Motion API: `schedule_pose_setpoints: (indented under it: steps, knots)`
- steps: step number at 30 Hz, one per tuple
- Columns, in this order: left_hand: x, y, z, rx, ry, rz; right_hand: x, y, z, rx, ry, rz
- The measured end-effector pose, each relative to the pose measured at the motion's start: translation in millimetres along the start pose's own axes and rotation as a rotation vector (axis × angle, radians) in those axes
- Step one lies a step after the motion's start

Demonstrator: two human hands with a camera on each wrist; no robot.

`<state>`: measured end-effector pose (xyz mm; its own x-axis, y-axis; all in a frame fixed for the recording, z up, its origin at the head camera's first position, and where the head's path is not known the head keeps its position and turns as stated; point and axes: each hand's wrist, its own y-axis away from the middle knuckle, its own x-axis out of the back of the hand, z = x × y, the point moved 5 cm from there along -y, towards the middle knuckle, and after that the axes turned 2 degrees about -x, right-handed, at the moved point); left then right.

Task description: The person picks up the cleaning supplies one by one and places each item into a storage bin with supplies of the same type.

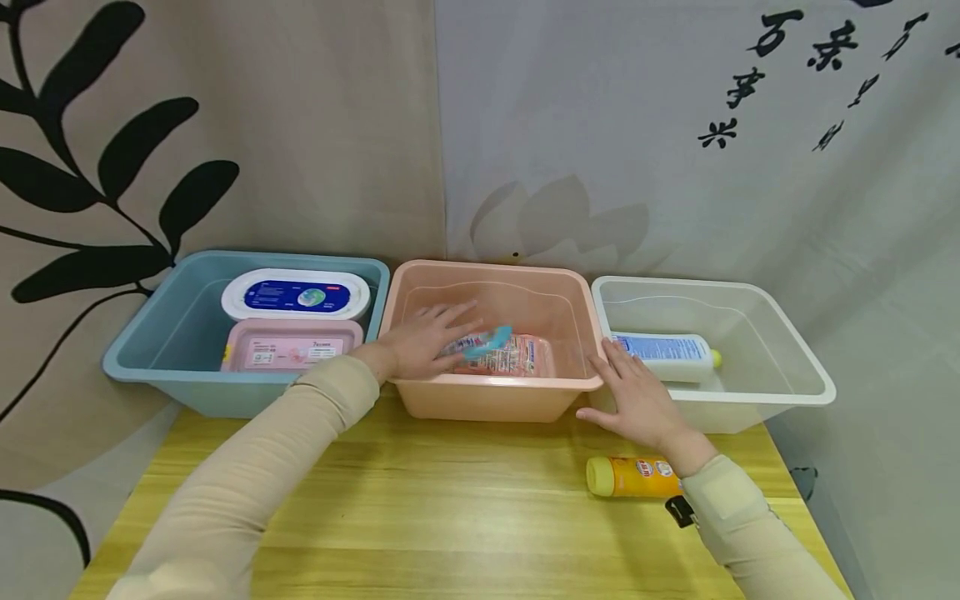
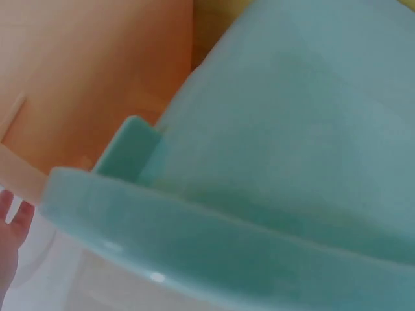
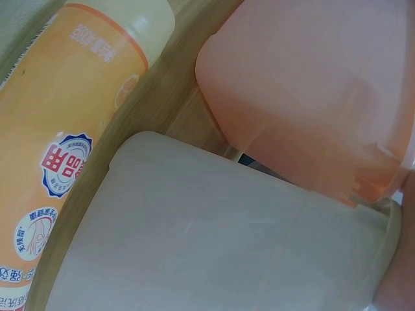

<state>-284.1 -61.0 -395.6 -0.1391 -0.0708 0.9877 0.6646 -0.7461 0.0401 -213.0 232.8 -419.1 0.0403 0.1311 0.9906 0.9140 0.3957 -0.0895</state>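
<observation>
My left hand reaches over the front left rim of the peach bin, its fingers spread and slightly blurred. Just beyond the fingertips a bright blue strip, smeared by motion, overlaps a pink printed packet inside. At the left edge of the left wrist view, part of that hand shows beside the bin rims. My right hand rests with extended fingers on the near left corner of the white bin. Below its wrist lies a yellow-orange bottle, partly covered by the arm.
The blue bin on the left holds a white-lidded wipes pack and a pink pack. A white bottle with a blue label lies in the white bin. All three bins line the wooden table's back, before a curtain.
</observation>
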Motion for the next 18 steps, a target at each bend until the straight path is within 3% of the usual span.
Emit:
schedule_pose_setpoints:
  steps: [7,14,18]
  knots:
    - [5.6,1.2,1.0,0.002,-0.012,0.033,0,-0.1,0,0.002,0.001,0.002]
    - [13.2,6.4,3.1,-0.026,-0.049,0.128,1,0.6,-1,-0.005,-0.001,-0.007]
    - [17.4,12.1,4.1,0.015,-0.086,0.163,1,0.6,-1,-0.003,-0.004,-0.005]
